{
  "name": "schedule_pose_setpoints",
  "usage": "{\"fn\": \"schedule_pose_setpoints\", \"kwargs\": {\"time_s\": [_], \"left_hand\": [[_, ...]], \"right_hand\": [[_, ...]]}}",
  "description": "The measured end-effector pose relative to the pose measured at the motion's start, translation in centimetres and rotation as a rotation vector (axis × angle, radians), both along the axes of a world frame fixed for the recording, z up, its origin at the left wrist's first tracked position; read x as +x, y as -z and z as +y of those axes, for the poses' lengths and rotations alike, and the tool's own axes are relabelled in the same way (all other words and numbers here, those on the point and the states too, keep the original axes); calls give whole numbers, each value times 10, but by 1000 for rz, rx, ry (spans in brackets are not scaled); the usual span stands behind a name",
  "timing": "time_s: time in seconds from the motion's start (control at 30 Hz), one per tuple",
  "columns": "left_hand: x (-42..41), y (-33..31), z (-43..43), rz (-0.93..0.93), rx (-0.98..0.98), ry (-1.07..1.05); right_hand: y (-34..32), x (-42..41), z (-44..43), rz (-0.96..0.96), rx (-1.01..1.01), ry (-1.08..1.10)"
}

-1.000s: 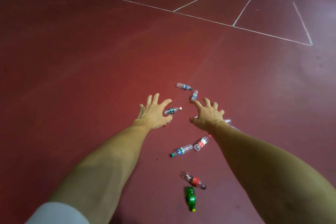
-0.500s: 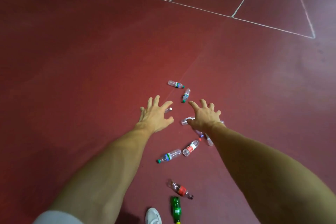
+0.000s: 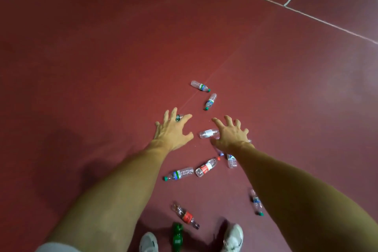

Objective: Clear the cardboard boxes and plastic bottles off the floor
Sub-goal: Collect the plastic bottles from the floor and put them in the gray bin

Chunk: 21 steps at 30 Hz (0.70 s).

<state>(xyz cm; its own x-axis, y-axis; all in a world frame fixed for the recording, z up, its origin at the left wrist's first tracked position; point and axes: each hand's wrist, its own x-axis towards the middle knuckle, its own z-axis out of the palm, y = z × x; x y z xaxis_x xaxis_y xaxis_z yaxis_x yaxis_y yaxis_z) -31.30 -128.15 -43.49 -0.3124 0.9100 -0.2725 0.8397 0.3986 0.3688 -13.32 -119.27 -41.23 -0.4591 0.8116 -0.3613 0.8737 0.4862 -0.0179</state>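
Plastic bottles [image 3: 181,174], left hand [image 3: 171,135], right hand [image 3: 231,137] splayed

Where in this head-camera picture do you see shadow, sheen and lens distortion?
Head view: soft dark shadow on the dark red floor left of the left hand; pale sheen at far right; wide-angle lens swells both forearms toward the bottom edge.

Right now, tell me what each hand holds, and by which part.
Nothing. The left hand and right hand are both spread open, empty, over plastic bottles lying on the red floor.
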Motion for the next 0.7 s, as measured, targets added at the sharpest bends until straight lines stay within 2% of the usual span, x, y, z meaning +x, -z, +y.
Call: {"fn": "schedule_pose_setpoints", "kwargs": {"time_s": [0.2,0.37,0.53,0.7], "left_hand": [[41,60,8,-41,-95,-185],[54,96,-4,-24,-106,-461],[76,112,-56,-28,-108,-668],[99,142,-96,14,-109,-744]], "right_hand": [[61,18,41,-96,-96,-220],[98,-9,68,-69,-74,-488],[118,-16,41,-81,-117,-668],[157,-16,2,-58,-168,-755]]}}
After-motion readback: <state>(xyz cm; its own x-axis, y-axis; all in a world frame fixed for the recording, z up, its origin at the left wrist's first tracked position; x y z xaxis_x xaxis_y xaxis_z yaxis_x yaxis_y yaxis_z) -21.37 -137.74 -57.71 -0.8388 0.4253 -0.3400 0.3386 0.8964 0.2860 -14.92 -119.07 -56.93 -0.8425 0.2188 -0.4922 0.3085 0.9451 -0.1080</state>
